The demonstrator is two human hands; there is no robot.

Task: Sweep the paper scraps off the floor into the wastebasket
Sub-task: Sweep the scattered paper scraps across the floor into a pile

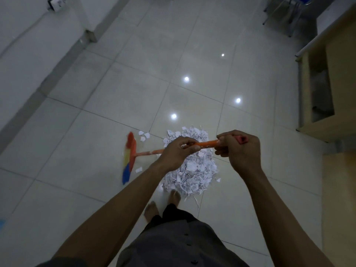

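Floor tiles (115, 93) are glossy and pale, with ceiling lights mirrored in them. Beneath your grip lies the paper scraps (192, 168) pile, a white, shredded, crumpled mound just ahead of your bare feet; a few loose bits sit near the broom head (129, 157). Its red, yellow and blue bristles look blurred. Your left hand (176, 153) and right hand (238, 151) are both clenched around the orange broom handle (206, 144).

Dark grey buttoned shirt (179, 245); bare forearms; bare feet (152, 210)
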